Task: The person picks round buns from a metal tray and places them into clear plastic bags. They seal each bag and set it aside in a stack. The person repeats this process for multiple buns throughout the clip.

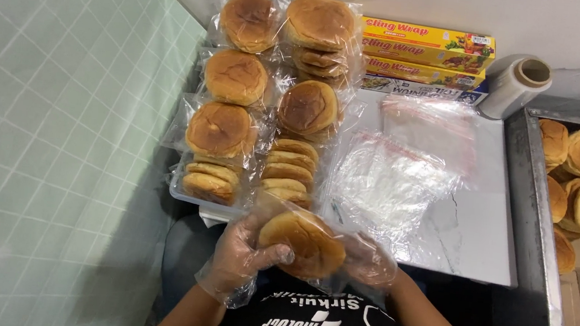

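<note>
Left hand [240,252], clear plastic glove, fingers curled closed around burger bun [301,242] (bun partly inside clear bag), held near chest. Right hand [368,261], gloved, gripping bag's far side. Bagged buns [236,77] stacked ahead; empty zip bags [394,175] on counter.

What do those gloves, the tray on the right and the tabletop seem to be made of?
The gloves on the left hand and right hand look like thin clear plastic film: loose, crinkled, skin showing through. The tray holding buns looks like dull grey metal, with a brushed sheen on its rim. The tabletop seems to be white marble or an imitation: glossy, with grey veins.
</note>
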